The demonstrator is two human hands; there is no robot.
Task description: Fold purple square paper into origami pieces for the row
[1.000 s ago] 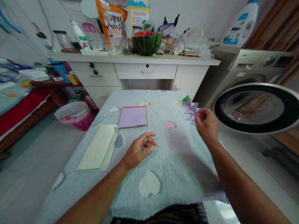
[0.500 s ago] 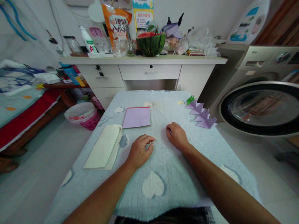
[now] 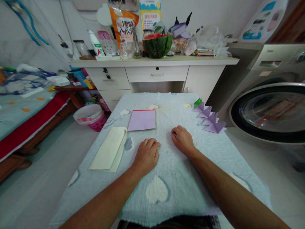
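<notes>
My left hand (image 3: 147, 156) rests palm down on the cloth-covered table (image 3: 164, 171), its fingers stretched forward and lying flat. Across from it, my right hand (image 3: 182, 138) lies with its fingers curled inward; I see nothing in them. A square stack of purple paper (image 3: 142, 120), with a red edge showing at the back, lies beyond my left hand. Left of that hand is a folded pale cream sheet or cloth (image 3: 108, 151). Folded purple paper pieces (image 3: 209, 117) stand in a row at the right edge, with a green folded piece (image 3: 197, 102) at their far end.
Behind the table a white cabinet (image 3: 157, 70) carries a cut watermelon (image 3: 157, 46), an orange snack bag (image 3: 124, 27), bottles and plastic bags. A washing machine (image 3: 269, 73) stands right. A pink bin (image 3: 91, 117) and a bed (image 3: 26, 114) are on the left.
My left hand has flattened, its thumb and fingers closing the gap between them. My right hand stays almost as it was. The whole view has shifted slightly.
</notes>
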